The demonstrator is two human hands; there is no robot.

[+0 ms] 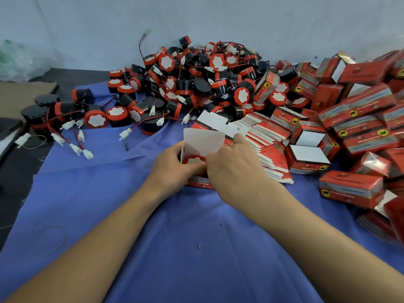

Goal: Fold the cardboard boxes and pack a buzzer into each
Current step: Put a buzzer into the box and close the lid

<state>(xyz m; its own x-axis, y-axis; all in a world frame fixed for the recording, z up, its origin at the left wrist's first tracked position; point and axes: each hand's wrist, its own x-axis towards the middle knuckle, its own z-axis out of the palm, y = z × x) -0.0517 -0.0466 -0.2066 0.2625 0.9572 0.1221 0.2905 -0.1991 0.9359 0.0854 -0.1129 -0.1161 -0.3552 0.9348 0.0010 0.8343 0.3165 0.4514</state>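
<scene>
A red cardboard box [203,141] stands open on the blue cloth at the centre, its white lid flap raised. A red-and-white buzzer [193,160] sits in the box's mouth. My left hand [172,167] grips the box's left side, thumb at the buzzer. My right hand [234,167] curls over the box's right side, fingertips on the buzzer and index finger reaching the far edge. The box's lower front shows as a red strip [200,184] between my wrists.
A big heap of loose buzzers [196,79] with red wires and white plugs lies behind. Flat unfolded boxes [266,136] fan out right of my hands. Folded red boxes [360,127] pile up at the right. The blue cloth [196,237] covers the table; brown cardboard [24,95] lies far left.
</scene>
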